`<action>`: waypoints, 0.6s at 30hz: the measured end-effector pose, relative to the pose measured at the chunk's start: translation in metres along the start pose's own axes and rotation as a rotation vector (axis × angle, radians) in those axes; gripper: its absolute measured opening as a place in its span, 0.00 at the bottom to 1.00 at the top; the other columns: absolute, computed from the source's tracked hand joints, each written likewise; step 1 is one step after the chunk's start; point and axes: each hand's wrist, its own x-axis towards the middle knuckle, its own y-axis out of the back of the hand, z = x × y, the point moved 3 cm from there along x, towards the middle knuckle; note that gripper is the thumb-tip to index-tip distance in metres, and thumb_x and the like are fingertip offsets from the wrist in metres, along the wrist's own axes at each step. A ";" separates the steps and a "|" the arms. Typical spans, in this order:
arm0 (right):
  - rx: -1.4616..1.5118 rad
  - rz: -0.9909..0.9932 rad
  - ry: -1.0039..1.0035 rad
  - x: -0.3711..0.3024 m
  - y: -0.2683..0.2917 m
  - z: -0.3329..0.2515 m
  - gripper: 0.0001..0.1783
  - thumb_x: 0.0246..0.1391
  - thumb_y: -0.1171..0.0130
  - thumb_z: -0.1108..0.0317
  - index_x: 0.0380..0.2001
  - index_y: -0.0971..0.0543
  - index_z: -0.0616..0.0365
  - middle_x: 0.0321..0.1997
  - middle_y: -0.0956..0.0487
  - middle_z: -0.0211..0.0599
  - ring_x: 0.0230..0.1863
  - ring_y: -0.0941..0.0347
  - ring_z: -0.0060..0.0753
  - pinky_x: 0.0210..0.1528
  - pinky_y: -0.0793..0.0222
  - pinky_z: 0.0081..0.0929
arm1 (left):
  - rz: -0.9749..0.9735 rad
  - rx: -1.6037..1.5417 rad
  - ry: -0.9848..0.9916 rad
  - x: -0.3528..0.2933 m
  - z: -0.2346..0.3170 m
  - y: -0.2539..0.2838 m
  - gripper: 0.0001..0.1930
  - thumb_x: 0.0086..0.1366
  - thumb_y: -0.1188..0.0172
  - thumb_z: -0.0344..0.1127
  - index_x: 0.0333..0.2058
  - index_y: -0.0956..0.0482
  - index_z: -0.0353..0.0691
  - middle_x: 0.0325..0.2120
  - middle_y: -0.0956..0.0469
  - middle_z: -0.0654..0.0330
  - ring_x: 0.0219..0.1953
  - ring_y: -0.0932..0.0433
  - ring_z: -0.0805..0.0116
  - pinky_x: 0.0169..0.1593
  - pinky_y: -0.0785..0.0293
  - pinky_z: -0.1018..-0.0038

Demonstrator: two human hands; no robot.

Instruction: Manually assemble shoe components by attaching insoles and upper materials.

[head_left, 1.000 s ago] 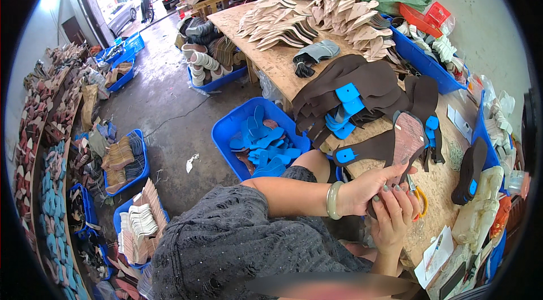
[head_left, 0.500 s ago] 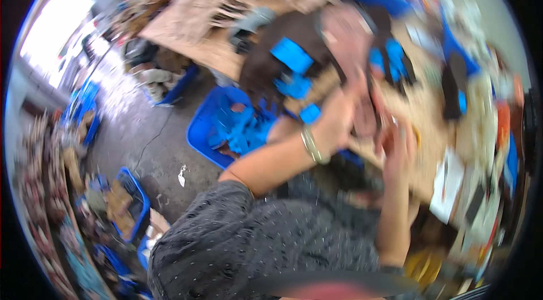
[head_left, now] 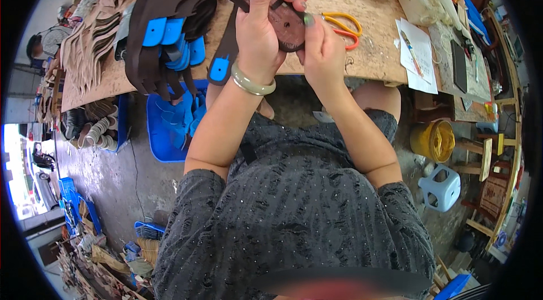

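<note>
A reddish-brown shoe insole point(head_left: 287, 29) with a dark edge is held up over the front of the table. My left hand point(head_left: 257, 34) is closed around it, thumb up and fingers curled over the far side. With thumb and finger, my right hand point(head_left: 325, 54) pinches the dark rim at the insole's rounded heel end. Just beyond my right hand lie scissors point(head_left: 342, 23) with yellow and orange handles. A dark strip point(head_left: 226, 48) with a blue patch hangs over the table edge beside my left wrist. Farther left is a stack of dark brown pieces point(head_left: 148, 68) with blue patches.
Tan cut pieces point(head_left: 93, 45) are heaped on the left of the wooden table point(head_left: 373, 45). A blue bin point(head_left: 161, 150) of blue scraps stands below. On the right are white paper sheets point(head_left: 416, 65), a yellow bucket point(head_left: 432, 140) and a light-blue stool point(head_left: 441, 188).
The view has swung and sharpened from a blur. My right hand, its fingers looser before, now pinches the insole's heel edge. My left hand still holds the insole.
</note>
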 end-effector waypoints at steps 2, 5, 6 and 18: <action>-0.315 0.129 0.257 0.011 0.009 0.010 0.17 0.65 0.55 0.60 0.30 0.26 0.62 0.17 0.27 0.30 0.14 0.38 0.19 0.18 0.46 0.18 | 0.042 0.018 -0.021 -0.002 -0.008 -0.002 0.24 0.68 0.52 0.52 0.49 0.35 0.36 0.27 0.33 0.62 0.32 0.30 0.69 0.56 0.32 0.58; 0.002 -0.077 -0.027 0.016 0.019 0.004 0.20 0.66 0.59 0.56 0.31 0.25 0.61 0.17 0.27 0.32 0.14 0.36 0.20 0.19 0.42 0.18 | 0.075 0.062 -0.019 0.001 -0.008 0.006 0.24 0.67 0.52 0.52 0.48 0.35 0.35 0.27 0.33 0.62 0.32 0.30 0.69 0.55 0.31 0.58; 0.268 -0.263 -0.276 0.013 0.022 0.003 0.21 0.66 0.60 0.55 0.32 0.25 0.60 0.17 0.27 0.32 0.14 0.36 0.20 0.19 0.41 0.18 | 0.078 0.026 0.026 0.001 -0.008 0.004 0.25 0.67 0.52 0.53 0.49 0.35 0.35 0.27 0.32 0.62 0.32 0.29 0.68 0.55 0.31 0.59; 0.002 -0.165 -0.258 -0.013 0.020 0.034 0.23 0.65 0.59 0.51 0.38 0.25 0.61 0.13 0.30 0.29 0.10 0.39 0.16 0.13 0.44 0.14 | -0.022 0.052 0.248 0.002 0.001 0.019 0.40 0.63 0.66 0.69 0.54 0.33 0.35 0.46 0.26 0.49 0.50 0.26 0.55 0.55 0.30 0.62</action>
